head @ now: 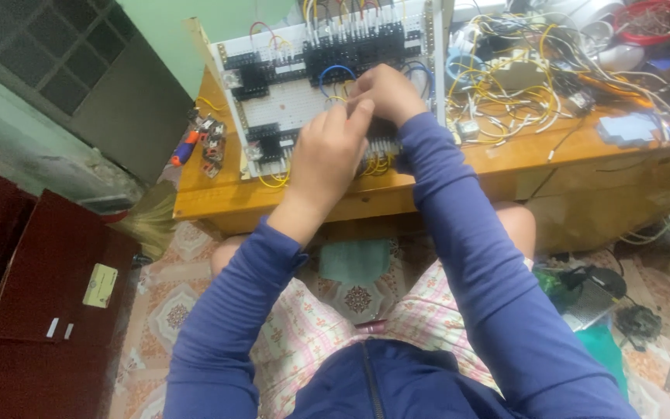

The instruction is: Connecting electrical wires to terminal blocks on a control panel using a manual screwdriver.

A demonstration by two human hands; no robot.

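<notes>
A white perforated panel (288, 105) with rows of black relay blocks and yellow, blue and red wires stands on a wooden table (219, 198). My left hand (327, 151) rests over the panel's lower middle, its fingers pinched together near a black block. My right hand (385, 93) sits just above it, fingers curled at the wiring by a blue wire loop (335, 72). Whatever the fingertips pinch is hidden by the hands. Both arms wear blue sleeves.
A tangle of yellow and white wires (521, 77) covers the table to the right. A red-handled screwdriver (184, 147) and small relay parts (212, 143) lie at the left edge. A dark red cabinet (48, 279) stands on the left. Tools lie on the patterned floor at the right.
</notes>
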